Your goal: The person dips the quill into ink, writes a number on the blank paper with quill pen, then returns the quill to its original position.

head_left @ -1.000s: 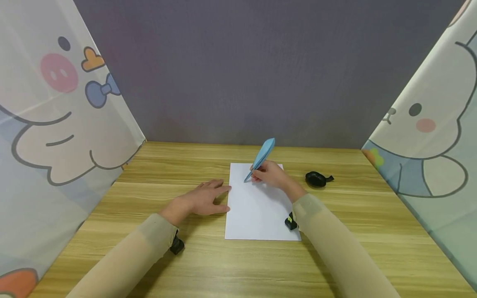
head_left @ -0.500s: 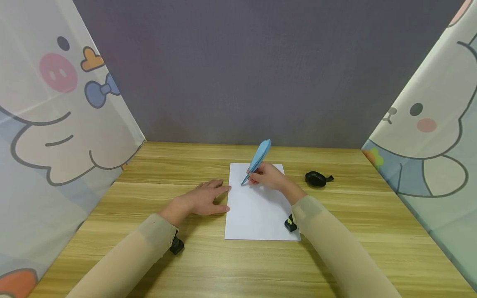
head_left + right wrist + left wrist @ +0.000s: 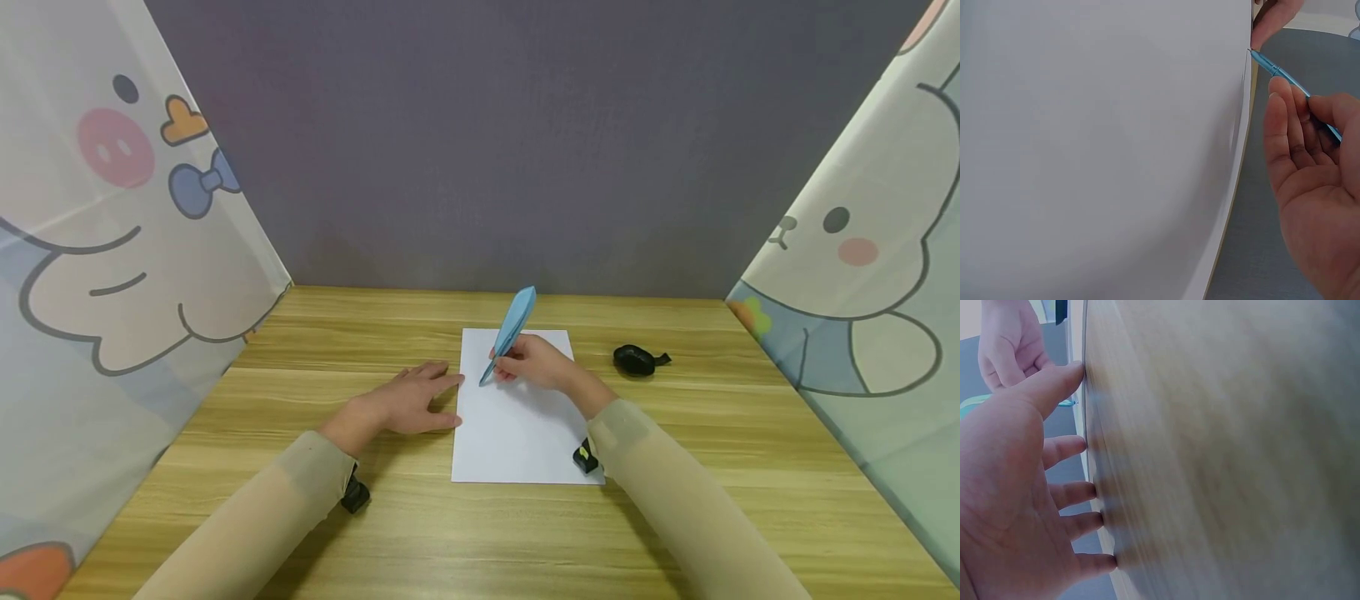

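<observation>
A blue pen with a feather-shaped top [image 3: 515, 317] slants up from a white sheet of paper [image 3: 510, 446]. My right hand [image 3: 538, 365] pinches it low down, over the upper part of the sheet. In the right wrist view the pen's slim blue barrel [image 3: 1285, 76] runs between thumb and fingers, its point at the paper's surface. Any mark on the paper is too faint to make out. My left hand [image 3: 412, 402] lies spread on the table, thumb and index fingertips at the sheet's left edge. The left wrist view shows those fingertips [image 3: 1079, 490] touching the surface.
A small black oval object with a short strap [image 3: 636, 361] lies right of the paper. The wood-grain table [image 3: 420, 533] ends at a dark grey panel [image 3: 480, 150] behind. Cartoon-printed cloths [image 3: 135, 250] stand at both sides. Each wrist carries a black camera.
My right hand has moved the pen down and left across the sheet, its tip now nearer the left edge. My left hand and the paper have stayed in place.
</observation>
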Demonstrator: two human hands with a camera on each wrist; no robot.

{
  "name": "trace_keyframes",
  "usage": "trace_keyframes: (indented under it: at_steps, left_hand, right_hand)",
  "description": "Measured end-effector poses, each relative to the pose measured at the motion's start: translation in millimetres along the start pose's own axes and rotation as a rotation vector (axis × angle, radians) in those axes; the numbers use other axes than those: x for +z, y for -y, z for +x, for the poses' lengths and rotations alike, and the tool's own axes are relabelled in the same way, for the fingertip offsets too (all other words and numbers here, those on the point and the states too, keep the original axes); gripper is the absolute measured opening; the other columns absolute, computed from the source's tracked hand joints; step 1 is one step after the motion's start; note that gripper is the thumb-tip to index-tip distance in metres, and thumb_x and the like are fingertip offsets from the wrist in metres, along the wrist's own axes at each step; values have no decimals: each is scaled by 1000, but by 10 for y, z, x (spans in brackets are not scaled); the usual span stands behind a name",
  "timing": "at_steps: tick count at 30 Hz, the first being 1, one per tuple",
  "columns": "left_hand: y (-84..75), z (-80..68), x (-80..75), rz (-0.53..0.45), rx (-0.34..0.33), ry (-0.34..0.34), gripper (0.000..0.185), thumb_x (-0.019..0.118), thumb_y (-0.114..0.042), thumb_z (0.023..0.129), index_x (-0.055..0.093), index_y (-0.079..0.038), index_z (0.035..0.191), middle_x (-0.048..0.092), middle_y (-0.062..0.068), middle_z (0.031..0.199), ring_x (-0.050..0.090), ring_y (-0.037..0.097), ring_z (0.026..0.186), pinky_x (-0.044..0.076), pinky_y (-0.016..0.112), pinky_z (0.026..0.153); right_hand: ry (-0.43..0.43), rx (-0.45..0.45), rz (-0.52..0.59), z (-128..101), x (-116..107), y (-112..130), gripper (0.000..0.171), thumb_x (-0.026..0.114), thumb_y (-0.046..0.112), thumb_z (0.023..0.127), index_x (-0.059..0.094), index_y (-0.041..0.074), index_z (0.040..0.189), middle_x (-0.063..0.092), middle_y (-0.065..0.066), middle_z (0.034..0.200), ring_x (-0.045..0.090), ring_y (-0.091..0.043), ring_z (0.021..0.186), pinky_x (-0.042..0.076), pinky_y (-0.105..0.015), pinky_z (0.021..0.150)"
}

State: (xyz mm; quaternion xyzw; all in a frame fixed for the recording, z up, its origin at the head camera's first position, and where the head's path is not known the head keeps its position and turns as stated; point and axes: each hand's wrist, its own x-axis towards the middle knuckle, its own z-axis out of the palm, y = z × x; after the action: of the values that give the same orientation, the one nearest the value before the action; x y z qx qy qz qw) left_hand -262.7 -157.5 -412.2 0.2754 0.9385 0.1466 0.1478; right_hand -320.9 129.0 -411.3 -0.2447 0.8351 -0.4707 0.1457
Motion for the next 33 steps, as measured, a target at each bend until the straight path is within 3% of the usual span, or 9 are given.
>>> trace_keyframes:
  at_steps: [33]
  left_hand:
    - [-8, -16, -11, 0, 6, -1, 81, 64, -59, 107, 38, -21, 173, 25, 20, 182, 23, 49, 168, 20, 73, 134]
  right_hand:
    - [147, -12, 13, -247, 39, 88, 22, 62, 11, 111, 72, -4, 124, 81, -13, 104, 77, -17, 92, 67, -35, 87]
